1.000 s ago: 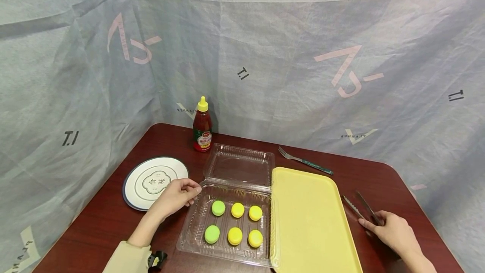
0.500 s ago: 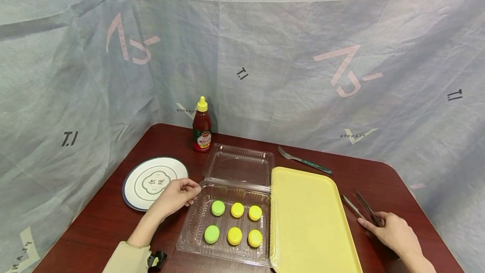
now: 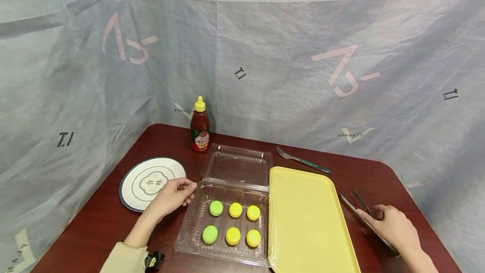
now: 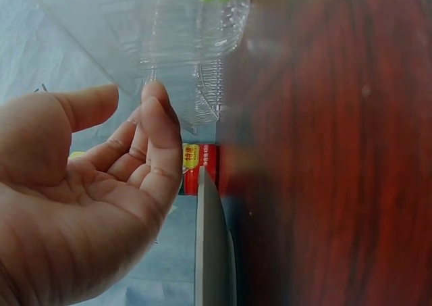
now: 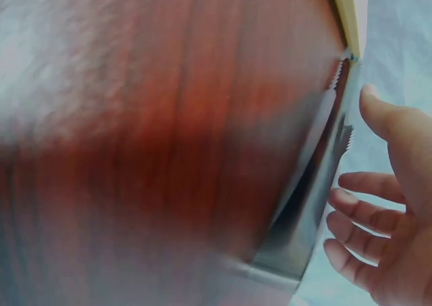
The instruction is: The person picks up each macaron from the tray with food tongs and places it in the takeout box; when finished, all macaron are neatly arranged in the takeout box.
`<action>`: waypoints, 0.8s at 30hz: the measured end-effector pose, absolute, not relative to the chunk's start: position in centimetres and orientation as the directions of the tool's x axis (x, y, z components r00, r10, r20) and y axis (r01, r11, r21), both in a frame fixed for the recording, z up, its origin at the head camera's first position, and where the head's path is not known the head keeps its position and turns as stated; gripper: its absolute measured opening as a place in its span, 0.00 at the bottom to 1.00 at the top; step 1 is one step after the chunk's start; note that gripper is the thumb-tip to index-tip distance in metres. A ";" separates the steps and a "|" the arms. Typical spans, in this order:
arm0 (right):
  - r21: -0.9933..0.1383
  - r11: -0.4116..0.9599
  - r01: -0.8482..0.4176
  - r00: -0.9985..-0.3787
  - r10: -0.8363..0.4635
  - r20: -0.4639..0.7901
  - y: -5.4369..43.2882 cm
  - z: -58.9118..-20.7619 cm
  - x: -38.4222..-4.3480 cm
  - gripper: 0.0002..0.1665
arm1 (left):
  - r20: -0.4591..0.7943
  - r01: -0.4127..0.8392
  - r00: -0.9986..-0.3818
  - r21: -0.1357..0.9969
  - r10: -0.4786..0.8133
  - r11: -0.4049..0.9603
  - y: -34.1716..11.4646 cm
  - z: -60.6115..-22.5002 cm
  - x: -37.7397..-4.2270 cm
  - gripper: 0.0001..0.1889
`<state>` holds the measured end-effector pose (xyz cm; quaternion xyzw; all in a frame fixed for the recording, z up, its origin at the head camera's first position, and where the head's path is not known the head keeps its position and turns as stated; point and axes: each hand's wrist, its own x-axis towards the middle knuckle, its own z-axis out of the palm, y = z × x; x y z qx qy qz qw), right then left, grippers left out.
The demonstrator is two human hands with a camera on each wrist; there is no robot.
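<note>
My left hand hovers at the back-left corner of an open clear plastic clamshell box. In the left wrist view its thumb stands apart from loosely bent fingers, with nothing between them. Inside the box sit two green macarons and several yellow macarons, in two rows. Metal tongs with serrated tips lie on the table right of a yellow tray. My right hand is beside them, fingers relaxed and apart from the metal. In the head view it partly covers the tongs.
A white plate with a blue rim lies left of the box, partly behind my left hand. A ketchup bottle stands at the back. Behind the tray lies a fork. Grey cloth walls the table's back and sides.
My right hand has let go of the tongs, which now lie turned beneath it on the table. The left hand has barely moved. The whole head view has shifted slightly.
</note>
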<state>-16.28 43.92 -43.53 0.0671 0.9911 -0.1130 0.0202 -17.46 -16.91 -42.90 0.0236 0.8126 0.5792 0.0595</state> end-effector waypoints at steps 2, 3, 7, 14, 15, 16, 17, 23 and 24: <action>-0.197 0.973 0.117 -0.993 0.118 -0.006 43.5 -43.1 -16.4 0.55 | -0.069 -0.031 -0.992 0.943 0.106 0.330 -17.0 -42.9 -17.4 0.11; -0.188 0.976 0.109 -0.993 0.114 0.020 43.2 -42.9 -16.5 0.55 | -0.071 -0.033 -0.992 0.944 0.104 0.329 -17.0 -42.9 -17.4 0.11; -0.179 0.981 0.081 -0.987 0.104 0.122 41.8 -42.6 -16.6 0.50 | -0.069 -0.033 -0.993 0.942 0.098 0.334 -17.2 -43.0 -17.6 0.12; -0.214 0.977 -0.005 -0.968 0.049 0.247 37.8 -41.9 -17.6 0.35 | -0.064 -0.026 -0.994 0.931 0.093 0.364 -17.6 -42.9 -18.7 0.13; -0.223 0.975 -0.019 -0.964 0.041 0.261 37.0 -41.8 -17.8 0.34 | -0.061 -0.024 -0.994 0.928 0.090 0.372 -17.6 -42.8 -18.9 0.13; -0.235 0.971 -0.033 -0.962 0.032 0.271 36.3 -41.7 -18.0 0.32 | -0.060 -0.021 -0.994 0.923 0.090 0.383 -17.6 -42.7 -19.1 0.13; -0.245 0.968 -0.048 -0.961 0.023 0.277 35.5 -41.6 -18.3 0.31 | -0.056 -0.015 -0.994 0.920 0.093 0.392 -17.6 -42.6 -19.4 0.14; -0.314 0.943 -0.106 -0.965 -0.021 0.262 30.8 -41.6 -20.0 0.29 | -0.025 0.021 -0.995 0.886 0.093 0.463 -17.2 -42.2 -21.2 0.13; -0.329 0.937 -0.113 -0.966 -0.027 0.255 30.1 -41.7 -20.3 0.29 | -0.025 0.020 -0.996 0.881 0.088 0.472 -17.1 -42.2 -21.5 0.13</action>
